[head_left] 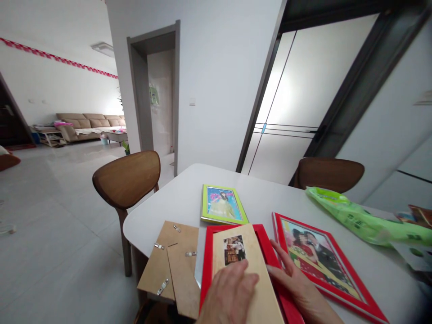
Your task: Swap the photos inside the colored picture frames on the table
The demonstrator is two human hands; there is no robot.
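A red picture frame [208, 265] lies at the near edge of the table. A pale wooden board [261, 279] sits at a slant within it, with a small photo [235, 250] on its upper part. My left hand [232, 290] rests on the board, fingers stretched out, fingertips by the photo's lower edge. My right hand [299, 281] grips the frame's right side, some fingers hidden. To the left, brown backing boards [155, 263] with metal clips overlap at the table edge. A second red frame [337, 270] holding a couple's picture lies to the right.
A lime-green framed picture [222, 204] lies farther back on the white table [175, 198]. Green plastic packaging [357, 218] is at the right. Brown chairs stand at the left [130, 180] and far right [330, 173]; a sofa [91, 123] is in the distance.
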